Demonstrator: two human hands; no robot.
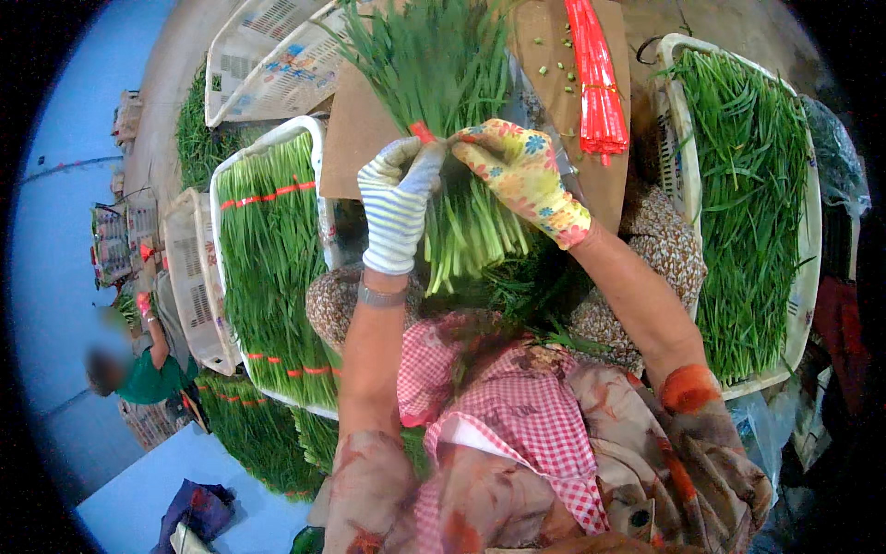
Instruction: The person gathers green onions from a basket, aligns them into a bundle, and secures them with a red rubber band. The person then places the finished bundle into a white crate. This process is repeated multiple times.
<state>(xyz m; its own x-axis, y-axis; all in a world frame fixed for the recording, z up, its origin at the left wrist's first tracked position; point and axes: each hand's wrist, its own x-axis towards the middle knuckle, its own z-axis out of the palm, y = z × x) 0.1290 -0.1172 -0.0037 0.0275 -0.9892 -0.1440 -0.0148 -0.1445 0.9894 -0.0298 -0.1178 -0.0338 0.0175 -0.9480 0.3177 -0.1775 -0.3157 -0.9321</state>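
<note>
A bunch of garlic chives (477, 235) is held up before me, its leaves fanning away from me and its pale stem ends towards me. A red tie strip (421, 131) lies across its middle. My left hand (400, 201), in a blue-and-white striped glove, pinches the strip between thumb and forefinger. My right hand (519, 173), in a yellow floral glove, has thumb and fingertips closed at the same tie, close to my left thumb. The strip's ends are mostly hidden by my fingers.
A cardboard sheet (609, 197) carries a bundle of red tie strips (601, 104) and cut stem bits. White crates of chives stand at left (322, 159) and right (803, 332). Empty crates (277, 76) lie beyond. Another person (156, 374) is at far left.
</note>
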